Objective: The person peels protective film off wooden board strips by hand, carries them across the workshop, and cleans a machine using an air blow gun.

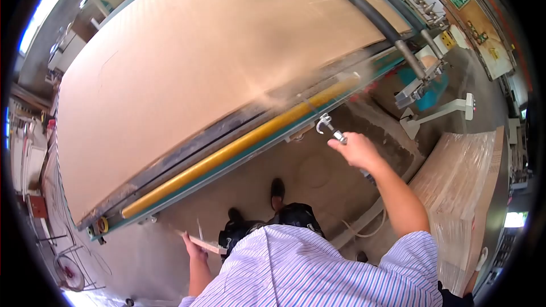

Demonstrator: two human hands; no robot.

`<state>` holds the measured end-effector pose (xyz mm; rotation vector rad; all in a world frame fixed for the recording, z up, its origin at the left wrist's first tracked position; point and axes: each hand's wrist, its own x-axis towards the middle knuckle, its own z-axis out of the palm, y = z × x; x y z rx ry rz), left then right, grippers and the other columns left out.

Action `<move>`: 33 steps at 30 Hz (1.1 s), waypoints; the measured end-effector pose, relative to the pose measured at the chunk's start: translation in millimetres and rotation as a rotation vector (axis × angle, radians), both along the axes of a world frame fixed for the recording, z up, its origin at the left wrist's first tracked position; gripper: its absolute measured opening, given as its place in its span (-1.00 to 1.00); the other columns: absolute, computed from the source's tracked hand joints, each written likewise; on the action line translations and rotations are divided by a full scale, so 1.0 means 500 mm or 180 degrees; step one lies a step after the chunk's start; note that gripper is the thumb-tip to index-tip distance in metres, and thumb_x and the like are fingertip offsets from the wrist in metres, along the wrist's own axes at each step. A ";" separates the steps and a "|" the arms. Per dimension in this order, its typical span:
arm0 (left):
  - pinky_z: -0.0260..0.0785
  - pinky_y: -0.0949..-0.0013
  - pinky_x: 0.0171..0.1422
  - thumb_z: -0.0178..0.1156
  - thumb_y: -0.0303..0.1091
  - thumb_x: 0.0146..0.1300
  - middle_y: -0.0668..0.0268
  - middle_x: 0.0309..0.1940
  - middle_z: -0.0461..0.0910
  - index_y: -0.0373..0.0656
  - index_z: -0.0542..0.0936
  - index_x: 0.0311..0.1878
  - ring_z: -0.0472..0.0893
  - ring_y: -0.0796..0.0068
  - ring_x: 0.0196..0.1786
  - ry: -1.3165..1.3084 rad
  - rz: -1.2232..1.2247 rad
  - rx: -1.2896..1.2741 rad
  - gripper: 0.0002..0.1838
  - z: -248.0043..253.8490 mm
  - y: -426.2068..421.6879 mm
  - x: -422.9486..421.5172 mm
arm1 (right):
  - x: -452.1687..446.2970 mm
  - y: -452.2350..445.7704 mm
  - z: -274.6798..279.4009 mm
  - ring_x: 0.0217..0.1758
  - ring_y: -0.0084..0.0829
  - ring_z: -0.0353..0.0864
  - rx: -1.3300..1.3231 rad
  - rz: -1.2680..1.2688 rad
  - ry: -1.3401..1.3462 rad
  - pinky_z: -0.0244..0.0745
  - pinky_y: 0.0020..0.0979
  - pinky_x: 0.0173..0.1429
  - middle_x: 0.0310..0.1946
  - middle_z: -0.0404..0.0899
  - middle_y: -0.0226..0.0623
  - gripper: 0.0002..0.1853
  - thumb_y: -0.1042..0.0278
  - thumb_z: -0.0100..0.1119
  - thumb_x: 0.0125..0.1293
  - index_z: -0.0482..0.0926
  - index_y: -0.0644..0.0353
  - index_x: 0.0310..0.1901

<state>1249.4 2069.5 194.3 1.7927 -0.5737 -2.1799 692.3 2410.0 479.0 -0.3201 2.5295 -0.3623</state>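
Note:
My right hand [359, 150] is wrapped round the handle of a metal air blow gun [325, 125], its thin nozzle pointing at the machine's edge. Beyond the nozzle runs a long yellow bar [239, 149], with a blurred haze of dust over its far end. Low on the left, my left hand [196, 248] is closed on a narrow wooden strip [209, 244], held near my leg and apart from the machine. A large tan sheet [187, 51] covers the machine bed.
A dark roller [358, 0] crosses the sheet at upper right, near a white bracket arm [446, 111]. Plastic-wrapped boards [455, 182] are stacked at right, with part of another person at lower right. A pale hose [367, 233] loops across the floor behind me.

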 end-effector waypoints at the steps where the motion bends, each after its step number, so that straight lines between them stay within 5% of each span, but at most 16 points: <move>1: 0.20 0.00 0.49 0.01 0.32 0.33 0.18 0.41 0.38 -0.04 0.28 0.48 0.40 0.08 0.39 0.0150 0.0050 -0.0070 -0.18 0.018 -0.004 -0.018 | 0.044 -0.023 -0.005 -0.09 0.07 0.68 -0.0077 0.0124 0.0025 0.56 -0.02 -0.03 -0.28 0.72 -0.04 -0.43 -0.32 0.19 0.28 0.65 0.15 -0.27; 2: 0.22 -0.01 0.48 0.00 0.32 0.33 0.18 0.40 0.39 -0.04 0.29 0.48 0.41 0.07 0.38 0.0228 0.0036 -0.0054 -0.19 0.034 -0.011 -0.030 | 0.089 -0.041 -0.018 -0.25 0.04 0.66 -0.0418 0.0194 0.0150 0.51 -0.07 -0.17 -0.42 0.67 -0.07 -0.47 -0.25 0.22 0.30 0.61 0.17 -0.33; 9: 0.21 -0.07 0.49 0.04 0.35 0.30 0.00 0.44 0.28 -0.20 0.16 0.53 0.33 -0.02 0.43 0.0024 -0.0184 0.0149 -0.05 0.029 -0.081 0.036 | 0.441 -0.304 -0.013 -0.10 0.07 0.69 -0.0336 0.0944 -0.0398 0.55 0.02 -0.03 -0.28 0.72 -0.04 -0.46 -0.31 0.13 0.33 0.62 0.12 -0.24; 13: 0.32 -0.12 0.37 0.18 0.34 0.21 -0.01 0.41 0.28 -0.26 0.11 0.53 0.36 -0.01 0.35 0.0265 -0.0223 0.0231 0.06 -0.063 -0.140 0.198 | 0.612 -0.434 -0.058 -0.10 0.06 0.69 -0.0332 0.1314 -0.0600 0.55 0.01 -0.01 -0.26 0.72 -0.04 -0.45 -0.31 0.13 0.33 0.63 0.12 -0.22; 15: 0.31 -0.11 0.39 0.21 0.32 0.20 -0.01 0.40 0.29 -0.24 0.13 0.52 0.37 0.01 0.35 -0.0068 0.0067 0.0187 0.04 0.010 -0.144 0.256 | 0.653 -0.470 -0.045 -0.11 0.05 0.69 -0.0175 0.1331 -0.0469 0.55 0.00 -0.01 -0.25 0.72 -0.03 -0.44 -0.32 0.13 0.33 0.64 0.13 -0.18; 18: 0.23 -0.15 0.46 0.19 0.34 0.18 0.04 0.46 0.24 -0.08 0.11 0.56 0.33 -0.07 0.42 0.0308 0.0190 0.0123 0.03 0.008 -0.160 0.391 | 0.514 -0.359 -0.071 -0.20 0.00 0.71 -0.0712 0.0129 0.0397 0.55 -0.09 -0.13 -0.35 0.70 0.00 -0.45 -0.21 0.28 0.28 0.67 0.27 -0.27; 20: 0.21 -0.21 0.47 0.15 0.35 0.19 0.03 0.47 0.23 -0.06 0.09 0.57 0.31 -0.08 0.44 0.0097 0.0236 0.0222 0.02 0.035 -0.157 0.448 | 0.347 -0.197 -0.080 -0.56 -0.19 0.68 -0.0414 -0.1175 0.0334 0.53 -0.16 -0.43 -0.56 0.64 -0.03 -0.43 -0.20 0.23 0.34 0.61 0.31 -0.31; 23: 0.25 -0.20 0.43 0.12 0.43 0.18 0.10 0.51 0.16 -0.06 0.06 0.58 0.29 -0.06 0.45 0.0215 0.0124 0.0125 0.07 -0.037 -0.162 0.572 | 0.309 -0.085 -0.036 -0.52 -0.30 0.71 -0.0152 -0.1834 0.0708 0.57 -0.18 -0.34 -0.57 0.66 -0.16 -0.40 -0.24 0.15 0.37 0.65 0.29 -0.34; 27: 0.29 -0.08 0.41 0.00 0.43 0.25 0.16 0.40 0.35 -0.04 0.22 0.50 0.41 0.02 0.35 0.0324 -0.0223 -0.0059 -0.07 -0.055 -0.153 0.612 | 0.540 -0.240 0.002 0.01 0.04 0.67 -0.0614 0.0318 0.0997 0.52 -0.07 0.13 -0.17 0.68 0.13 -0.48 -0.21 0.14 0.33 0.74 0.16 -0.15; 29: 0.27 -0.05 0.41 -0.05 0.39 0.29 0.18 0.39 0.36 -0.03 0.25 0.48 0.41 0.02 0.34 0.0320 -0.0239 0.0215 -0.13 -0.079 -0.175 0.604 | 0.586 -0.267 0.028 0.09 -0.04 0.67 -0.0359 0.0205 -0.0109 0.50 -0.04 0.17 -0.14 0.72 0.02 -0.43 -0.25 0.18 0.30 0.73 0.20 -0.12; 33: 0.26 -0.07 0.40 -0.08 0.39 0.30 0.18 0.42 0.33 -0.01 0.24 0.50 0.37 0.01 0.37 0.0699 -0.0773 0.0001 -0.14 0.044 -0.126 0.531 | 0.483 -0.063 0.000 -0.05 -0.07 0.73 -0.0474 -0.1086 0.1004 0.59 -0.08 0.00 -0.21 0.74 -0.07 -0.40 -0.30 0.12 0.35 0.73 0.20 -0.16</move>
